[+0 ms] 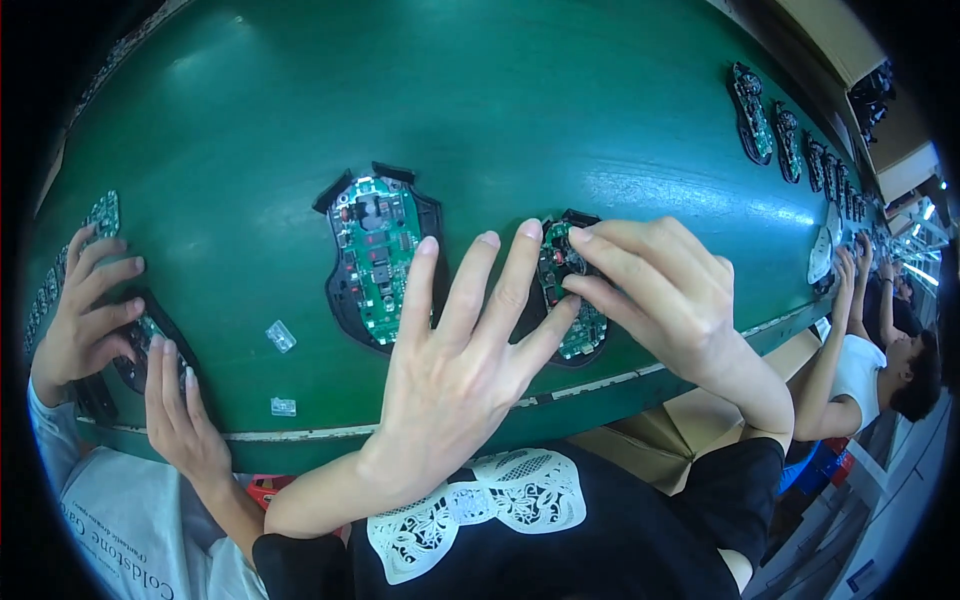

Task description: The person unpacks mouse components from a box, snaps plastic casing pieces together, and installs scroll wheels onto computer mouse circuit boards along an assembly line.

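Two black computer-mouse bases with green circuit boards lie on the green table. The left mouse base [381, 270] is fully in view, its board carrying small dark and red parts. The right mouse base [583, 340] is partly covered by my hands. My left hand [465, 345] has its fingers spread between the two, with the index fingertip by the right base and the thumb against it. My right hand [660, 290] closes thumb and fingers around a small dark part [568, 262] on the upper end of the right base's board. Its exact kind is partly hidden.
Two small clear pieces [281, 336] lie to the left. A co-worker's hands [90, 310] handle another mouse base [155, 335] at far left. Several mouse bases [752, 115] line the right side, near cardboard boxes [835, 40] and another person [855, 370]. The table's front edge [640, 381] runs below.
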Demonstrator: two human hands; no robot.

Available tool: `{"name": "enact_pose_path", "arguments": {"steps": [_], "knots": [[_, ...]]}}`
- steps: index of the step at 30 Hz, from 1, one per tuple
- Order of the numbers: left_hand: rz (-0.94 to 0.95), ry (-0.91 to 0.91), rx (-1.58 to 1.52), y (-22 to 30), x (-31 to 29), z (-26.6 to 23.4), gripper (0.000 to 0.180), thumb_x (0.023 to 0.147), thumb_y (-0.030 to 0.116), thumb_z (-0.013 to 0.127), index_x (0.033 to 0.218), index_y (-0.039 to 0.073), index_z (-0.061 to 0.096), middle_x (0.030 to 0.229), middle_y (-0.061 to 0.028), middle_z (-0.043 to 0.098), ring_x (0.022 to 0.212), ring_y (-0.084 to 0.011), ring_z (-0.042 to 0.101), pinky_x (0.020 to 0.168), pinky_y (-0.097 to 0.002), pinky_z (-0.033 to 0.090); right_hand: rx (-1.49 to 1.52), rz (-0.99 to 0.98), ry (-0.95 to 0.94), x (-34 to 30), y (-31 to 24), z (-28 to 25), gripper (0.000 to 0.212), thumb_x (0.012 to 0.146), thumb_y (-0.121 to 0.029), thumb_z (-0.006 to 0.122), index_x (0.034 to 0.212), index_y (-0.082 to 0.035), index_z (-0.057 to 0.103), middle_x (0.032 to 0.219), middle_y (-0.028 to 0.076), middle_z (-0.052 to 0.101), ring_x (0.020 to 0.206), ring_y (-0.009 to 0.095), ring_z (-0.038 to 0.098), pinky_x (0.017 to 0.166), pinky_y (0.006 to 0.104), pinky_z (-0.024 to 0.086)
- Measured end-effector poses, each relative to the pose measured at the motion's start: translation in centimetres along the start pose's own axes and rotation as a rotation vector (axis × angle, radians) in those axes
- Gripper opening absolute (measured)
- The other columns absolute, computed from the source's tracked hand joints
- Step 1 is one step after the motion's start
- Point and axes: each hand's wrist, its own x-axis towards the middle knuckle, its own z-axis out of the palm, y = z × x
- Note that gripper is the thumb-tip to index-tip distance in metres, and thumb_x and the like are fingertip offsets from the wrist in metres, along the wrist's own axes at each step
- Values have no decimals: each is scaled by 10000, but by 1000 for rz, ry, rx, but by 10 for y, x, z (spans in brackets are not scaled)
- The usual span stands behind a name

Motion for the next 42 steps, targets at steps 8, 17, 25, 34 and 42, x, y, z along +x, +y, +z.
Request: {"name": "enact_pose_path", "arguments": {"steps": [8,17,25,34,42], "knots": [[-39,7,2,9,4,1,328,815,188,637,1135,199,708,1459,-139,506,1253,-318,501,1081,-575,413,-167,59,-171,4,-12,-13,456,728,-66,791,1168,0,693,1024,78,678,779,184,635,523,277,533],[-28,21,-20,10,12,4,260,821,187,648,1074,175,707,1435,-145,526,1254,-311,498,1074,-577,420,-274,-23,-148,-2,-13,-5,436,707,-20,689,1132,81,689,1013,117,663,867,213,641,538,255,542],[20,24,-71,9,12,9,271,836,162,631,1104,166,673,1487,-136,490,1362,-278,439,1118,-585,367,-478,-3,-64,-12,-24,-3,391,761,-62,671,1141,24,705,1102,106,693,942,213,661,592,246,507],[-14,-4,-70,9,8,14,489,664,127,757,1118,302,701,1546,-44,438,1235,-262,465,1175,-573,210,-385,138,59,-26,-16,-34,415,658,53,738,1062,-43,741,948,67,685,798,228,619,626,325,534],[13,27,-62,3,6,10,500,655,186,785,1118,368,735,1441,-66,511,1161,-264,459,1154,-574,198,-48,329,-28,-60,-25,-18,330,685,22,784,1004,-51,740,894,42,668,752,205,608,540,314,512]]}}
